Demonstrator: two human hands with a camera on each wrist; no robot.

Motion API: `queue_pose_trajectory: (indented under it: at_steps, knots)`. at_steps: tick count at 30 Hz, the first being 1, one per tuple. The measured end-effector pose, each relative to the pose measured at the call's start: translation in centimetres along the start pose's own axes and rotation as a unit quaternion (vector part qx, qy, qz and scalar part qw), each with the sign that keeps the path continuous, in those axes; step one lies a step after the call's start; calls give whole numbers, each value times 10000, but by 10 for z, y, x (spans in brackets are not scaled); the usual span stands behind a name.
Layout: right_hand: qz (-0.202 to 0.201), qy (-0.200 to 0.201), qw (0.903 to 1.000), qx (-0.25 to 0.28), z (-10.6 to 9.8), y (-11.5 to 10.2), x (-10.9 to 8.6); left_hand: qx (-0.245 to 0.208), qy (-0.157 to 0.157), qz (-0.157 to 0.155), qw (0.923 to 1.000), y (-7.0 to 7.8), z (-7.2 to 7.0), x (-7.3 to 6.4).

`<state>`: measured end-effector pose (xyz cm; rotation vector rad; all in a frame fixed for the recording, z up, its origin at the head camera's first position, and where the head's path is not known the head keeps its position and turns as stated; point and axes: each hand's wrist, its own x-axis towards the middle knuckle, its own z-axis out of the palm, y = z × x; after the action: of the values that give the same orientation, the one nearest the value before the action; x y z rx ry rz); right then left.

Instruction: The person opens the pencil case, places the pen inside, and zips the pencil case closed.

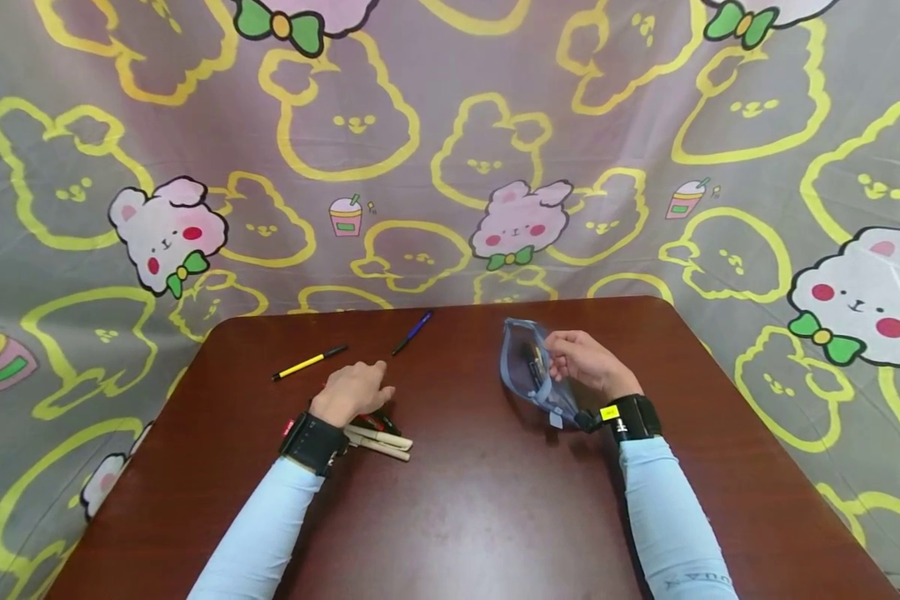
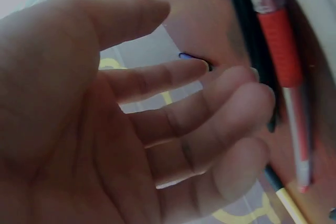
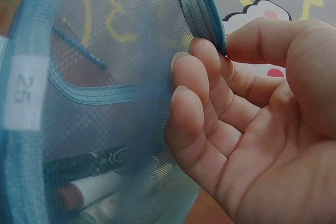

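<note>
My left hand (image 1: 350, 393) hovers over a small group of pens left of centre, fingers relaxed and holding nothing. Beside its fingertips, the left wrist view shows a red gel pen (image 2: 281, 51) and a dark pen (image 2: 257, 40). Beige pens (image 1: 381, 442) stick out below that hand. On the right, my right hand (image 1: 588, 362) pinches the zippered edge of a blue mesh pencil pouch (image 1: 504, 358) between thumb and fingers. The pouch's mouth gapes, and several pens (image 3: 97, 187) lie inside, partly blurred by the mesh. How many pens the left hand covers is hidden.
A yellow pen (image 1: 307, 364) with black ends lies beyond the left hand. Farther back is a blue pen (image 1: 414, 332), near the far edge of the brown table (image 1: 465, 517). A patterned cloth (image 1: 435, 150) hangs behind the table.
</note>
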<state>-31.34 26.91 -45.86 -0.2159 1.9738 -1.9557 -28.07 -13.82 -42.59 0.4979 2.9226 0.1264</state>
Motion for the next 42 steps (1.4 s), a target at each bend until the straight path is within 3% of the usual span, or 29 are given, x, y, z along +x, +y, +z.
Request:
queue_pose_trajectory:
  at_steps: [7,12,19,27,35,42]
  knots:
    - [-73,-87,9998,-151,-2,-1,2,-106,-396,-347,9986,-7,9,1]
    - [72,-57,9999,-53,-2,-3,-3,-96,-289,-318,9990,-9,12,-2]
    - [88,-201,9997,-79,6,-13,-14,-160,-289,-539,9980,-14,18,-8]
    - [-117,-189,9997,-118,1,-2,-7,-433,150,-259,9986,-11,21,-5]
    - [-113,-22,9996,-244,-1,1,-3,-380,699,-318,9963,-12,26,1]
    - [-104,-132,9997,-200,0,2,-3,-338,821,-514,9947,-9,34,3]
